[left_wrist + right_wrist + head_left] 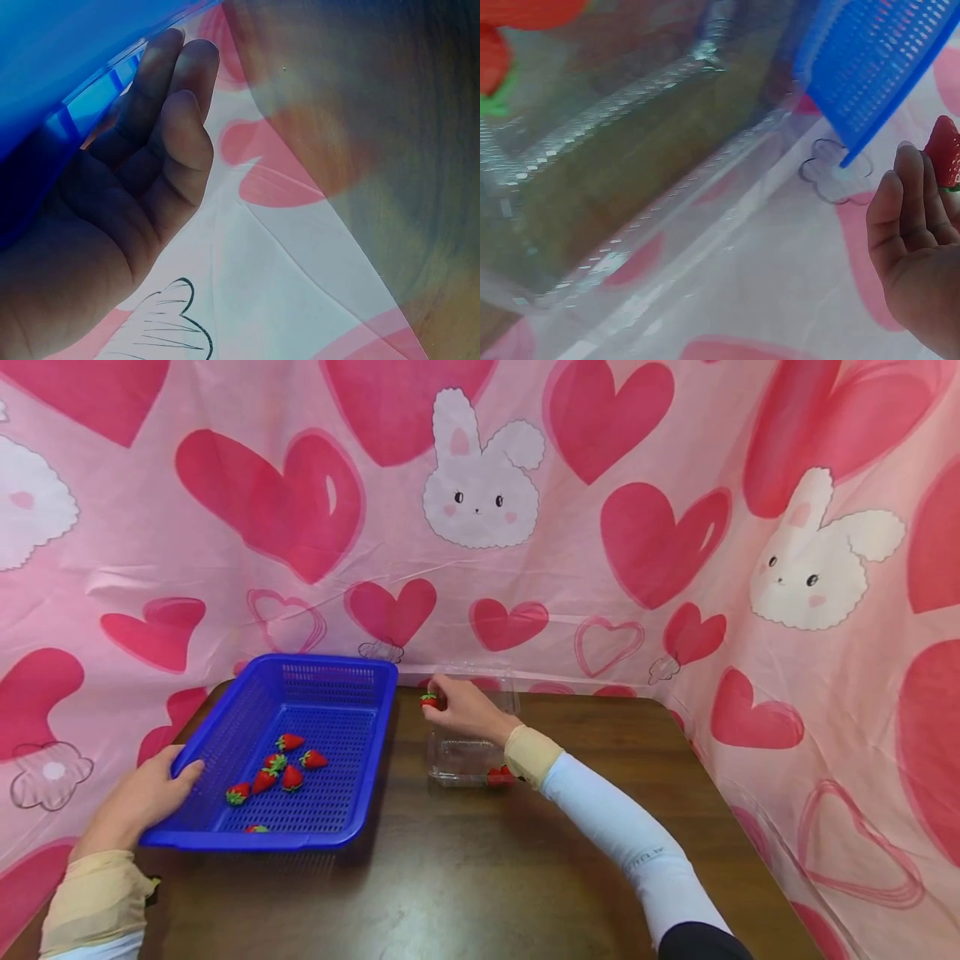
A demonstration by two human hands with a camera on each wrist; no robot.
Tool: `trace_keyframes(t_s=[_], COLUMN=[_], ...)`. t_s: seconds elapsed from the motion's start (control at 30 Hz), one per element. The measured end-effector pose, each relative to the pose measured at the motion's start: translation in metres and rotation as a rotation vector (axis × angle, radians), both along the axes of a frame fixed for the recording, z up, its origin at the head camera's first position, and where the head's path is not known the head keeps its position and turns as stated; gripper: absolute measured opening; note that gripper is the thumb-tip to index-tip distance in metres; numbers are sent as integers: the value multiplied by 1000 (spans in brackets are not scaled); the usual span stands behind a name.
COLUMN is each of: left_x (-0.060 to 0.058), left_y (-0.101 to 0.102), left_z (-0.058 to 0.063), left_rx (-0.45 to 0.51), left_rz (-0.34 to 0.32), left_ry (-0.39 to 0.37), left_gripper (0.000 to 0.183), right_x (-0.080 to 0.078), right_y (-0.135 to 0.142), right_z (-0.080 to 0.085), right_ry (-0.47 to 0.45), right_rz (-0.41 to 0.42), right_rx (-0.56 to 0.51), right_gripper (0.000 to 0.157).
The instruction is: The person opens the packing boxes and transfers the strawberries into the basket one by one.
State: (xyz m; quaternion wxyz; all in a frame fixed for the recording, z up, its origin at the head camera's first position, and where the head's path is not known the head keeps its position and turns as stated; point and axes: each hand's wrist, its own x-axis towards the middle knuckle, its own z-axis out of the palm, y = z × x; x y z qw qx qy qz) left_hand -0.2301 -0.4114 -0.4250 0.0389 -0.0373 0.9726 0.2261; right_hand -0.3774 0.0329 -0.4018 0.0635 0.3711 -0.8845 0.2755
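A blue plastic basket [258, 837] with slotted walls is tilted on the left of the table, and several strawberries [291, 778] lie on its floor. My left hand [153, 789] grips its left rim, thumb over the top; in the left wrist view the curled fingers [187, 139] sit beneath the rim. My right hand [468, 708] pinches one strawberry [945, 154] by its sides, over the clear plastic box [457, 768]. The box's lid stands open at the back. Red strawberries [498, 775] are in the box's right front corner, partly hidden behind my right wrist.
Brown wooden table [600, 752] spreads right of the box and toward me. A pink cloth [480, 568] with hearts and rabbits hangs close behind the table and along both sides.
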Motion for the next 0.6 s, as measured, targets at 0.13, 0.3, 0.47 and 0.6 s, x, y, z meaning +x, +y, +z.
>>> trace_keyframes(t_s=[0.13,0.3,0.47,0.6], left_x=[0,0,0,0], left_y=[0,-1,-1,0], left_z=[0,-1,-1,-1], left_rx=[-4,-5,4,-1], left_rz=[1,2,7,11], left_ry=[-1,7,10,15], left_gripper=[71,69,69,69], right_x=[1,2,4,6], right_y=[-16,-39,-63,-83], right_z=[8,18,26,28], right_ry=[9,21,12,1], right_rz=[32,94,157,200], right_rx=[5,33,128,218], right_gripper=[18,16,18,22])
